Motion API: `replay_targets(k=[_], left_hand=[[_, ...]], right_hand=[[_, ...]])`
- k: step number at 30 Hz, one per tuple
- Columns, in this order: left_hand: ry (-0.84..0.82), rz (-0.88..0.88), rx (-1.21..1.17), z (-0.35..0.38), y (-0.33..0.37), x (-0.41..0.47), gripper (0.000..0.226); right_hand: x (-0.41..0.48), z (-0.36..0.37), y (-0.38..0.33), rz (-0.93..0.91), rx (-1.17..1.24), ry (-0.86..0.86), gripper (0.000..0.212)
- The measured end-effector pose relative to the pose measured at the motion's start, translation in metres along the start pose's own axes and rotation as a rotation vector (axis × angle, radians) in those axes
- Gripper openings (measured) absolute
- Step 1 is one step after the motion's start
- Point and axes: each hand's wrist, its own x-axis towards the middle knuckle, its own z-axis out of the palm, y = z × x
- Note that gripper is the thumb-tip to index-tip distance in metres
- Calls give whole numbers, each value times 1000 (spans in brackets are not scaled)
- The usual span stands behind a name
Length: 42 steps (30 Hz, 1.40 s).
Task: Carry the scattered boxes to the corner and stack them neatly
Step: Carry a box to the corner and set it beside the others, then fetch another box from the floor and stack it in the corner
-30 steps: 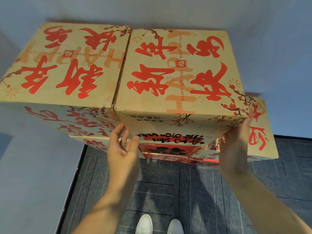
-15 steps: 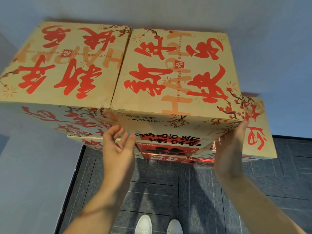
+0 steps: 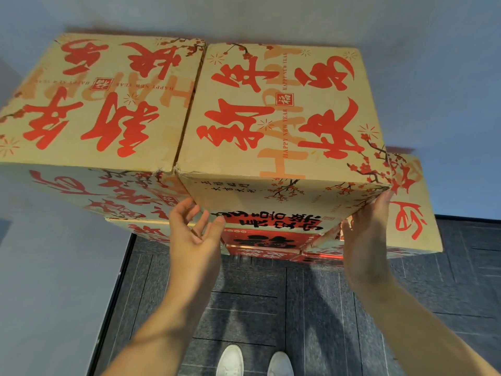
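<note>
Cardboard, red-printed: the top box (image 3: 273,112) sits on the stack just above your grips, against its neighbour box (image 3: 95,99). Your left grip (image 3: 193,237) is open, fingers loose by the front lower corner; your right grip (image 3: 366,234) lies flat, fingers straight, on the side wall. Nudge gently from the right, squaring the edges.

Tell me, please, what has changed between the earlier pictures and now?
Very little. The left hand drifted slightly leftward by the lower front corner of the top right box, open and gripping nothing. The right hand stayed flat against that box's right side. Nothing was taken hold of or let go. The box stayed beside the neighbour box, and the shoes did not move.
</note>
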Motion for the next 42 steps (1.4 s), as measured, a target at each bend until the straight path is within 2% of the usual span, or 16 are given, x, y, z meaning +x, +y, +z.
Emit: replay_targets(k=[2,3,6,8,10,12,14,18,24,29,32,34,36,42], left_hand=[[10,-37,10,0,3,-5,52],[29,-56,25,-1,5,-9,50],[61,-66,97,-4,25,-23,36],[75,-34,103,-5,50,-32,29],[94,31,106,-5,85,-42,27],[108,118,92,-1,132,-52,26],[62,190,89,5,182,-66,25],[-45,332,143,13,268,-93,26],[-167,565,140,14,361,-142,41],[-357,656,89,31,413,-159,54],[-529,701,48,60,435,-162,49],[-718,696,48,84,439,-167,44],[-825,708,62,100,437,-174,42],[-1278,634,23,171,412,-257,54]], right_hand=[[-3,-3,1,-27,-22,33,63],[-7,-4,-2,-34,-41,47,60],[-18,-3,-21,-39,-70,66,83],[-26,-2,-44,-43,-75,60,80],[-37,1,-75,-50,-86,62,77],[-47,1,-108,-101,-87,65,64],[-58,0,-152,-81,-41,30,55],[-83,-7,-238,-108,-63,-18,78],[-118,-28,-347,-264,-50,-55,71],[-146,-46,-408,-392,-35,32,76],[-162,-58,-435,-427,-25,145,63],[-179,-72,-438,-453,11,295,62],[-196,-80,-437,-446,36,366,69],[-308,-142,-419,-433,90,797,70]])
